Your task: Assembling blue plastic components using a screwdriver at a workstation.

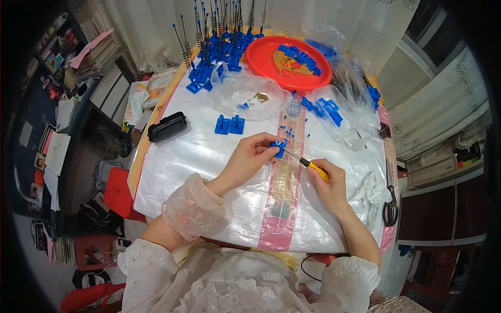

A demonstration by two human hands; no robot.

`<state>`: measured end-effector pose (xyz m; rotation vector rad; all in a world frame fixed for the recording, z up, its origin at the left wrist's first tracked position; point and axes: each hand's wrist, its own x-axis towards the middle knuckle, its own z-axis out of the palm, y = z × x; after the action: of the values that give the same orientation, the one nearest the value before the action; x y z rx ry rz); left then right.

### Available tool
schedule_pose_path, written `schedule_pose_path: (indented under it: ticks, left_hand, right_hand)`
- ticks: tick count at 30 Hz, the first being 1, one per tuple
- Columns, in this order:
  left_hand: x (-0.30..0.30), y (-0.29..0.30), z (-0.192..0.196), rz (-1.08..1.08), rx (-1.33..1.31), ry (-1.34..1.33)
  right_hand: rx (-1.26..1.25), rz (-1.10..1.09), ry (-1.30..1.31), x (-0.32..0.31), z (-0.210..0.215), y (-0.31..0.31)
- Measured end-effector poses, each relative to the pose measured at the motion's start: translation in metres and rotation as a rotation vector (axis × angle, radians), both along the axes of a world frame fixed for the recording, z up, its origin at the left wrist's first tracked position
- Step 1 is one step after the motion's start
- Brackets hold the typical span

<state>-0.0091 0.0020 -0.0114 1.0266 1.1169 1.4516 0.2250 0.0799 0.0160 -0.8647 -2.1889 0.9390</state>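
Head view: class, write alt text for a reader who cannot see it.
A person's left hand holds a small blue plastic part while the right hand drives a yellow-handled screwdriver into it. Around them, a covered table carries more blue parts and a red tray.

Pale patterned curtains [334, 21] hang behind the counter [209, 172]; cluttered bookshelves [78, 68] stand left, what looks like a dark cabinet [443, 208] right.
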Motion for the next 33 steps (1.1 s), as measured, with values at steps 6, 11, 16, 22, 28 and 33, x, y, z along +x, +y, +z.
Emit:
schedule_pose_path:
  ticks: [6,11,16,22,28,33]
  left_hand:
    - [0.002,0.001,-0.002,-0.018,-0.001,-0.028]
    - [0.003,-0.001,0.002,-0.037,0.003,-0.016]
    - [0.002,-0.001,0.002,-0.048,-0.016,-0.032]
    - [0.003,0.002,-0.006,-0.039,-0.067,-0.101]
    - [0.004,-0.002,-0.003,-0.032,-0.070,-0.032]
    - [0.001,-0.004,0.002,-0.041,-0.092,0.006]
  right_hand:
    - [-0.521,0.046,0.010,0.005,-0.002,0.007]
    - [-0.680,0.094,0.043,0.006,-0.007,0.011]
    - [-0.012,0.053,-0.014,-0.002,0.003,0.001]
    - [0.498,0.089,-0.083,0.006,0.006,0.004]
    - [0.553,0.111,-0.131,0.007,0.009,0.001]
    - [0.274,0.090,-0.047,0.005,-0.001,0.002]
